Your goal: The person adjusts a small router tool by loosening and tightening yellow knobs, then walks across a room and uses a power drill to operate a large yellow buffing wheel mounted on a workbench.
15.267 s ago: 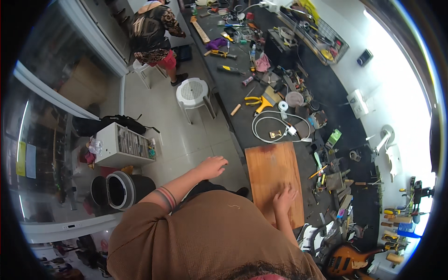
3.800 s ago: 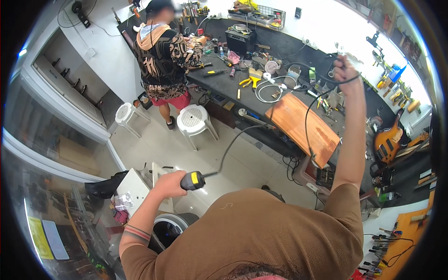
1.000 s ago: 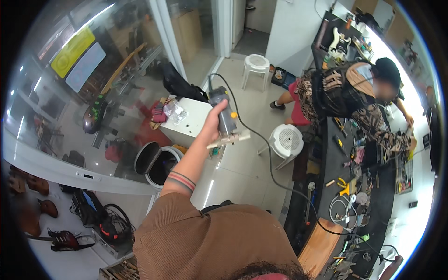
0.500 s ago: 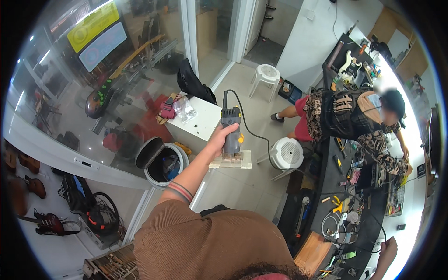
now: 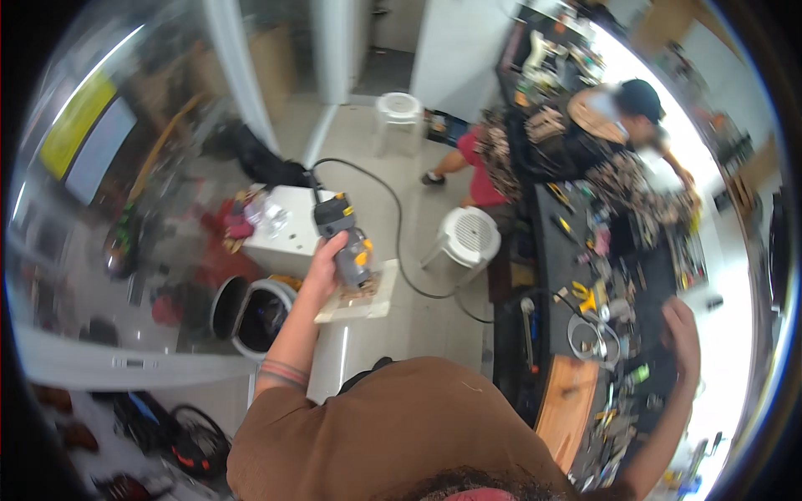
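My left hand [image 5: 324,265] is wrapped round the grey and black body of a trim router [image 5: 336,219] with yellow knobs. The tool is held out in front of me over the floor, its lower end on a pale, see-through base plate [image 5: 380,294]. A black cord [image 5: 399,230] leaves the router's top and loops right toward the bench. Over the far side of the workbench, close to the wall, my right hand [image 5: 683,334] is raised; its fingers are smeared by motion.
The dark workbench [image 5: 555,250] on the right carries tools, yellow pliers [image 5: 584,296], a coiled white cable [image 5: 575,338] and a wooden board [image 5: 566,405]. A co-worker [image 5: 560,138] leans over it. White stools [image 5: 469,237], a lidded bin [image 5: 251,321] and a white box [image 5: 288,238] stand around.
My view has turned right, shifting the scene left. The router has tilted in my left hand, and its base plate shows more. My right hand has moved from the bench's near end farther forward.
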A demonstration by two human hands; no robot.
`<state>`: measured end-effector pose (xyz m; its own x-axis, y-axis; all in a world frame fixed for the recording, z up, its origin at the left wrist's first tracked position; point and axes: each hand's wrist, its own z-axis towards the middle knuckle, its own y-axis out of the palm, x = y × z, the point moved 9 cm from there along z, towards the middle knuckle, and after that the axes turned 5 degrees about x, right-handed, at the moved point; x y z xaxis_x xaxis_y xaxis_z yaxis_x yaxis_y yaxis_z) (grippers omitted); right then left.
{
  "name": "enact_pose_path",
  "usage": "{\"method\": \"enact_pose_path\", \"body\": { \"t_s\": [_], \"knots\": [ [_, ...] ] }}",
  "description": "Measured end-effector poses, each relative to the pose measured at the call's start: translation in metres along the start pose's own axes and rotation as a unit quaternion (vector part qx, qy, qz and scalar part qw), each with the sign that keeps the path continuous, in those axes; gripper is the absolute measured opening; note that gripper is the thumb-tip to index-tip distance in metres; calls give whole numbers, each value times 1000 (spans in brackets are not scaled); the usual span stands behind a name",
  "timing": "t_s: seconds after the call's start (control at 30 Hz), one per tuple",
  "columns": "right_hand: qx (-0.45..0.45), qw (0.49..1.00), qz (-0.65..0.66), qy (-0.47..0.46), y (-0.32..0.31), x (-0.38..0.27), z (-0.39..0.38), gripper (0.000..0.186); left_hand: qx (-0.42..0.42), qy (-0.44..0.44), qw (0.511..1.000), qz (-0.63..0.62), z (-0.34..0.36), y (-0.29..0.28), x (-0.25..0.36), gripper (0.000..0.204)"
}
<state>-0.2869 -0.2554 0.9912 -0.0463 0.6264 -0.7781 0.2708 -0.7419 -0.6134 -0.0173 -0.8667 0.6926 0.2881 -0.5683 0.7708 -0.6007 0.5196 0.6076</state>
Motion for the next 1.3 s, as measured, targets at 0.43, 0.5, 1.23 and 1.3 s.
{"method": "enact_pose_path", "body": {
  "t_s": [0.43,0.5,1.23,1.3],
  "knots": [
    [-185,935,-165,-253,340,-22,-43,26,-487,44,761,426,-80,170,-55,80],
    [-171,939,-104,-281,363,-26,-40,25,-551,36,728,406,-88,189,-61,83],
    [-19,950,-306,54,322,197,-32,27,-341,-24,882,326,15,129,-22,70],
    [70,932,-350,57,294,212,-29,23,-333,-18,894,301,25,112,-24,89]
  ]
}}
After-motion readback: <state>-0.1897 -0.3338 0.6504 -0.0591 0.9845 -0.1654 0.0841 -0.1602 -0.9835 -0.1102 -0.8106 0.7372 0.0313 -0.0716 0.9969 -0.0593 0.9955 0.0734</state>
